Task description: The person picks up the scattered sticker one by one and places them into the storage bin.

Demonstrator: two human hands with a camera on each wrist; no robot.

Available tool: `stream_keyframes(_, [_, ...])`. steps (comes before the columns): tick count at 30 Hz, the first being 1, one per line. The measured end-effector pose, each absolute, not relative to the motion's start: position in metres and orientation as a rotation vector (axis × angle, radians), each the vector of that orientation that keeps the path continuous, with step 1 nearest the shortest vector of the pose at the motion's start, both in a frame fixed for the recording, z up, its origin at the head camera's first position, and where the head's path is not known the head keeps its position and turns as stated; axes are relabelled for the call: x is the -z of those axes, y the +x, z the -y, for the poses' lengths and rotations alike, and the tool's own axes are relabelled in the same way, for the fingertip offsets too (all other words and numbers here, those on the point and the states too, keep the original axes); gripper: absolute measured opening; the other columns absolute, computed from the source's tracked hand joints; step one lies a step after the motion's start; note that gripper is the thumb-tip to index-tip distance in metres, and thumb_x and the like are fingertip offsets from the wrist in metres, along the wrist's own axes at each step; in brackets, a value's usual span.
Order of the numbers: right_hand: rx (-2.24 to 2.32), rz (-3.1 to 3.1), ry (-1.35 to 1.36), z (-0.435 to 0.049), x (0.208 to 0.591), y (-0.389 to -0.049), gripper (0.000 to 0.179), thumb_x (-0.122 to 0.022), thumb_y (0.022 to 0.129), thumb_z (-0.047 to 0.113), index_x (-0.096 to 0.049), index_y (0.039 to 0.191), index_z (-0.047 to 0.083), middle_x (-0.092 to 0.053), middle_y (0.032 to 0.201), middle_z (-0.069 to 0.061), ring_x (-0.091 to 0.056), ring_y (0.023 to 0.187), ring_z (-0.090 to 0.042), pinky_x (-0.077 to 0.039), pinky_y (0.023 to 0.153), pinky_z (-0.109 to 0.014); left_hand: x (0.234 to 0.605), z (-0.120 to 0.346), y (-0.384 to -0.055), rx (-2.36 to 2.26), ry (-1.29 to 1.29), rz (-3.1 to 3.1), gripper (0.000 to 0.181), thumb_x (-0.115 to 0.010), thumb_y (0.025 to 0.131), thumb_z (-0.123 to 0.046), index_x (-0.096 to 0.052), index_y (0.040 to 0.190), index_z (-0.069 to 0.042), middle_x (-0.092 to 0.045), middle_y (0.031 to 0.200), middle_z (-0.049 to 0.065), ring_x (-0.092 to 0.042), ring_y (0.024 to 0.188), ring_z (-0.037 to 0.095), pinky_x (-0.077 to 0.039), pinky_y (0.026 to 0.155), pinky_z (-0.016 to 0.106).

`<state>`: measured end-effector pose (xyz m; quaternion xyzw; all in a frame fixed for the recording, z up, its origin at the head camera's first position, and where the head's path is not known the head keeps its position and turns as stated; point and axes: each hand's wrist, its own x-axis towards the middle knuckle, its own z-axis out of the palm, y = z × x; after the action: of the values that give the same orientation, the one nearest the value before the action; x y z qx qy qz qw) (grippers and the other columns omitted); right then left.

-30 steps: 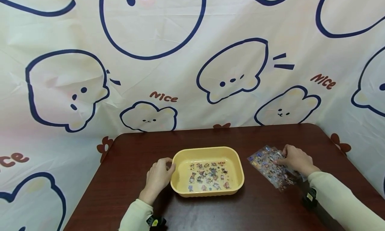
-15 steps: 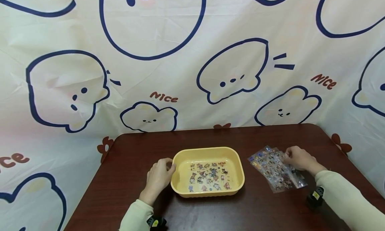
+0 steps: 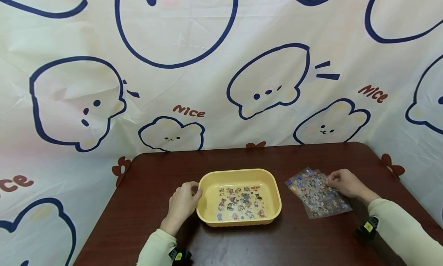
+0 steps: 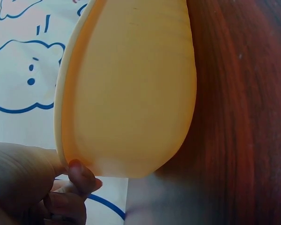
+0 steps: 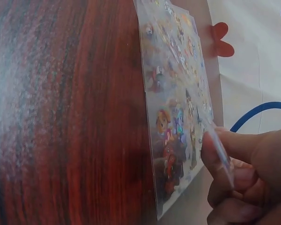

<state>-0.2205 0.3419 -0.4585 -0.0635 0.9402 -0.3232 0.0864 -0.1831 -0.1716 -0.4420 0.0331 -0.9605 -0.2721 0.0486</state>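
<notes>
My left hand (image 3: 183, 202) pinches the left rim of a pale yellow plastic basin (image 3: 238, 174); the left wrist view shows thumb and fingertips at the corner of the basin's wall (image 4: 131, 93). A clear sheet with small cartoon stickers (image 3: 240, 204) lies flat on the basin's floor. On the right, transparent sticker sheets (image 3: 316, 193) overlap in a fanned pile. My right hand (image 3: 347, 183) pinches the right edge of one sheet between thumb and fingers. In the right wrist view that edge is bent up at the right hand (image 5: 253, 173), over sheets of cartoon figures (image 5: 173, 136).
Both things stand on a dark reddish-brown table (image 3: 235, 245) with rounded far corners. Bare tabletop separates the basin from the sheets. A white cloth (image 3: 214, 85) printed with blue bear outlines hangs behind the table and along its sides.
My right hand has shifted right and slightly down, drawing the pinched sheet's edge along; the sheets' lower right outline has changed. The left hand and the basin stay in place.
</notes>
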Motion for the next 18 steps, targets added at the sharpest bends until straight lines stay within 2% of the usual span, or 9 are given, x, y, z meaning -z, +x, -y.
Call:
stream_keyframes(4, [1.001, -2.815, -0.185, -0.3437, 0.4601, -0.2196, 0.028, -0.058, 0.101, 0.011, -0.060, 0.074, 0.004, -0.072, 0.091, -0.010, -0.050, 0.062, -0.009, -0.044, 0.061, -0.029, 0.4425, 0.1716, -0.1833, 0.824, 0.104, 2.931, 0.023, -0.067, 0.095, -0.027, -0.075, 0.112, -0.014, -0.074, 0.081, -0.001, -0.065, 0.070, 0.014, -0.047, 0.062, 0.039])
stream_keyframes(9, [1.033, -2.805, -0.145, -0.3443, 0.4586, -0.2185, 0.027, -0.059, 0.101, 0.014, -0.062, 0.077, 0.004, -0.069, 0.079, -0.004, -0.041, 0.054, -0.008, -0.040, 0.055, -0.029, 0.4419, 0.1715, -0.1833, 0.825, 0.107, 2.933, 0.023, -0.067, 0.095, -0.027, -0.075, 0.112, -0.014, -0.074, 0.082, -0.001, -0.065, 0.070, 0.014, -0.048, 0.063, 0.040])
stream_keyframes(15, [1.056, -2.803, -0.100, -0.3427, 0.4551, -0.2180, 0.026, -0.060, 0.101, 0.015, -0.060, 0.078, 0.005, -0.054, 0.065, 0.002, -0.043, 0.056, -0.008, -0.040, 0.055, -0.028, 0.4405, 0.1701, -0.1824, 0.828, 0.124, 2.932, 0.024, -0.067, 0.095, -0.029, -0.075, 0.112, -0.014, -0.074, 0.081, -0.002, -0.065, 0.070, 0.014, -0.048, 0.063, 0.038])
stream_keyframes(18, [1.058, -2.807, -0.093, -0.3417, 0.4546, -0.2175, 0.025, -0.059, 0.101, 0.015, -0.061, 0.079, 0.003, -0.052, 0.064, 0.003, -0.044, 0.057, -0.009, -0.039, 0.055, -0.028, 0.4406, 0.1699, -0.1821, 0.829, 0.125, 2.932, 0.024, -0.067, 0.095, -0.029, -0.075, 0.112, -0.014, -0.073, 0.080, -0.002, -0.064, 0.068, 0.013, -0.047, 0.062, 0.038])
